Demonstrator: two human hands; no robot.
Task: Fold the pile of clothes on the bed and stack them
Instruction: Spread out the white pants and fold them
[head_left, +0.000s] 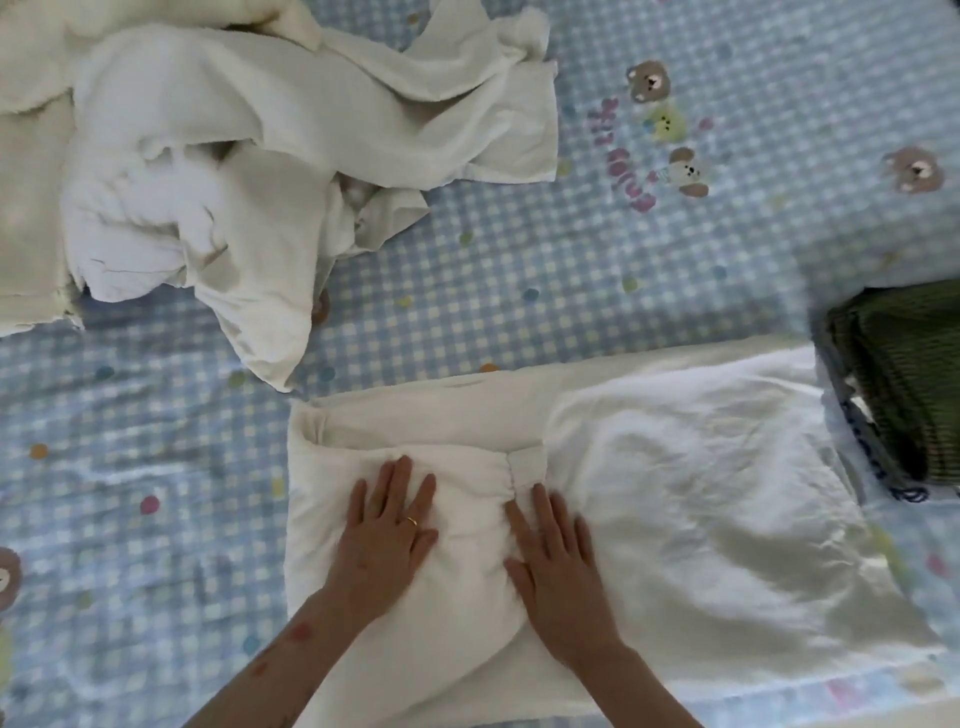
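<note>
Hands, two in number, are laid flat on a cream garment (597, 467) that is spread on the bed (467, 291). The left hand (387, 538) is pressed palm down on the garment's folded left part, with its fingers straight and slightly spread; nothing is gripped by it. One gold ring (411, 521) is worn on one finger of that hand. The right hand (553, 564) is placed just beside it, also palm down with fingers extended, resting on the same folded part near a short cuff-like band (527, 464); nothing is held by it either. Both forearms are seen entering from the lower edge of the view.

The garment under the hands is doubled over at its left end, while its right part is spread flat toward the bed's right side. One heap of unfolded white and cream clothes (223, 171) is seen at the upper left, well apart from the hands; how many pieces are in it cannot be told. One dark green ribbed item (904, 384) is lying at the right edge, just beside the spread garment's far corner.

The bed is covered by a blue-and-white checked sheet scattered with coloured dots. Three bear prints can be counted on it: two (648, 81) (688, 171) near purple lettering at the upper middle, and one (917, 170) at the upper right.
</note>
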